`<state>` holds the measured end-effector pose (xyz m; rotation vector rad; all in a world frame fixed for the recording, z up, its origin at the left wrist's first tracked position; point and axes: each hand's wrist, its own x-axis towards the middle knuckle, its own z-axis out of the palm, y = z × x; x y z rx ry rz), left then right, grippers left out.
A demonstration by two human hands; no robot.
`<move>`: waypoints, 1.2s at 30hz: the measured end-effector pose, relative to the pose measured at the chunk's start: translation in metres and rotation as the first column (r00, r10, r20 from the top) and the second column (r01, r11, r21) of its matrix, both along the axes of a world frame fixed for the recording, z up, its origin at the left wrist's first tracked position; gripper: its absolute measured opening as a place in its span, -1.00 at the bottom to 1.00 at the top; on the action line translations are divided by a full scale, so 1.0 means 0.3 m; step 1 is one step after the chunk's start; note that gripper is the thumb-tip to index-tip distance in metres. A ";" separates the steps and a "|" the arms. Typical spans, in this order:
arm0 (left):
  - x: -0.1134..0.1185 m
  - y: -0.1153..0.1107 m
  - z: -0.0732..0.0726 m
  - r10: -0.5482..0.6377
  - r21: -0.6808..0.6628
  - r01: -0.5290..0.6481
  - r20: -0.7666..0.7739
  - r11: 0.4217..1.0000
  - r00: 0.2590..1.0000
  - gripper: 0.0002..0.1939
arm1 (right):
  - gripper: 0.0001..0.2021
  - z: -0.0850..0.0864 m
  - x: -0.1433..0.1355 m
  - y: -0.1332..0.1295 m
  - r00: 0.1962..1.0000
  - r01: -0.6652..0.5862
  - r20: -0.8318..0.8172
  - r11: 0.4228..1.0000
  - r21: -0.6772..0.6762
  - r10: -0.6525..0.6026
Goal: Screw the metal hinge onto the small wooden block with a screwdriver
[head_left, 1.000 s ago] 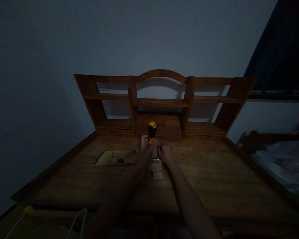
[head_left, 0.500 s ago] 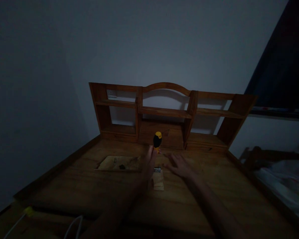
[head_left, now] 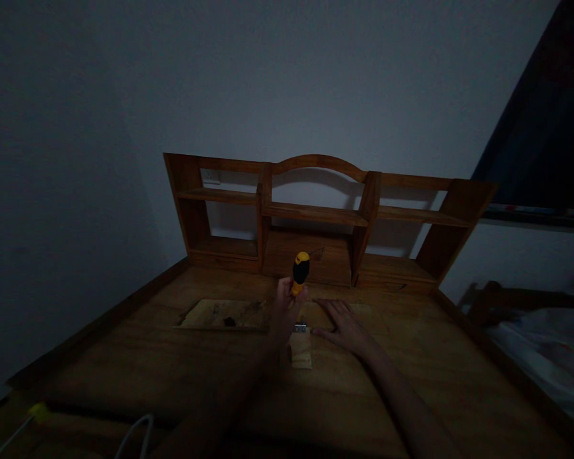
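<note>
My left hand (head_left: pixel 283 312) is closed around a screwdriver (head_left: pixel 300 269) with a yellow and black handle that points up; its shaft is hidden behind the hand. My right hand (head_left: pixel 347 327) lies with fingers stretched out over a pale strip of wood, thumb toward a small shiny metal piece, which looks like a hinge (head_left: pixel 300 327). That metal sits at the far end of a small light wooden block (head_left: pixel 301 352), between my two hands. To the left lies a worn pale board (head_left: pixel 239 313) with a dark spot.
The wooden desk top (head_left: pixel 196 363) has raised side edges. Along its back stands a wooden shelf unit (head_left: pixel 316 215) against the wall. A white cable (head_left: pixel 136 433) and a yellow object (head_left: pixel 39 412) are at the front left. White fabric (head_left: pixel 545 350) lies beyond the right edge.
My left hand and the screwdriver have shifted slightly left, the handle leaning a little. My right hand's fingers have settled flatter. The whole view has shifted slightly.
</note>
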<state>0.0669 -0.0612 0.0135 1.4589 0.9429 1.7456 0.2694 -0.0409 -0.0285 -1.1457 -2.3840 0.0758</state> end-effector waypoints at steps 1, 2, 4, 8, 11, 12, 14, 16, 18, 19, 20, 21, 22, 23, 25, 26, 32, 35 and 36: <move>0.001 -0.006 0.003 -0.012 0.012 0.012 0.003 1.000 1.000 -0.75 | -0.29 -0.002 0.000 -0.001 1.000 0.002 -0.005 1.000 0.001 -0.002; 0.000 -0.013 0.008 -0.025 0.022 0.025 -0.007 0.999 1.000 -0.76 | -0.29 -0.003 0.000 -0.001 1.000 0.004 -0.010 1.000 0.003 -0.004; -0.006 -0.023 0.019 -0.037 0.030 0.038 -0.057 0.999 0.998 -0.76 | -0.30 -0.004 0.001 -0.002 1.000 0.007 -0.014 1.000 0.010 -0.007; -0.018 -0.002 0.009 -0.033 0.020 0.035 -0.082 0.999 0.996 -0.76 | -0.31 -0.007 0.002 0.002 1.000 0.012 -0.004 1.000 0.022 -0.012; -0.016 0.033 -0.016 -0.022 0.000 0.022 -0.028 1.000 0.999 -0.72 | -0.28 -0.008 0.001 0.005 1.000 0.018 0.001 1.000 0.022 -0.018; -0.015 0.041 -0.022 -0.023 -0.010 0.022 -0.017 1.000 1.000 -0.69 | -0.27 -0.008 0.000 0.005 1.000 0.020 0.001 1.000 0.020 -0.020; -0.013 0.042 -0.023 -0.029 -0.024 0.028 -0.021 0.999 0.999 -0.68 | -0.27 -0.008 -0.001 0.005 1.000 0.021 0.001 1.000 0.016 -0.021; -0.013 0.028 -0.015 -0.037 -0.023 0.036 -0.046 0.999 0.998 -0.73 | -0.28 -0.007 -0.002 0.003 1.000 0.026 0.000 1.000 0.012 -0.026; -0.014 0.010 -0.004 -0.051 -0.022 0.050 -0.043 0.999 0.998 -0.68 | -0.29 -0.005 -0.003 0.001 1.000 0.031 0.001 0.999 0.009 -0.031; -0.014 0.004 0.000 -0.065 -0.024 0.065 -0.031 0.998 0.997 -0.65 | -0.30 -0.004 -0.003 0.000 0.999 0.032 0.002 0.999 0.007 -0.032; -0.015 0.001 0.001 -0.078 -0.027 0.078 -0.014 0.997 0.997 -0.64 | -0.30 -0.003 -0.003 -0.002 0.999 0.032 0.003 0.999 0.005 -0.032; -0.015 0.002 0.000 -0.084 -0.030 0.084 0.001 0.996 0.996 -0.65 | -0.30 -0.001 -0.003 -0.003 0.999 0.031 0.004 0.999 0.004 -0.031; -0.014 0.006 -0.003 -0.086 -0.031 0.086 0.011 0.996 0.996 -0.66 | -0.30 0.000 -0.003 -0.004 1.000 0.028 0.006 1.000 0.001 -0.028; -0.014 0.013 -0.007 -0.081 -0.029 0.082 0.017 0.996 0.997 -0.68 | -0.30 0.001 -0.004 -0.004 1.000 0.025 0.006 1.000 0.000 -0.025; -0.013 0.030 -0.018 -0.061 -0.025 0.062 0.032 0.998 0.998 -0.71 | -0.30 0.001 -0.004 -0.005 1.000 0.025 0.006 1.000 -0.002 -0.025; -0.013 0.039 -0.022 -0.050 -0.025 0.051 0.046 0.998 0.998 -0.71 | -0.31 0.000 -0.004 -0.005 1.000 0.028 0.004 1.000 -0.001 -0.028; -0.014 0.045 -0.021 -0.030 -0.064 0.035 0.081 0.997 0.996 -0.69 | -0.31 -0.009 -0.002 0.000 0.999 0.034 -0.005 0.999 0.004 -0.034; -0.013 0.026 -0.012 -0.075 -0.085 0.084 0.104 0.993 0.992 -0.66 | -0.31 -0.012 -0.001 0.003 0.999 0.034 -0.002 0.999 0.003 -0.034; -0.013 0.020 -0.011 -0.087 -0.089 0.097 0.113 0.991 0.990 -0.64 | -0.32 -0.012 -0.001 0.004 0.999 0.032 -0.001 0.999 0.004 -0.032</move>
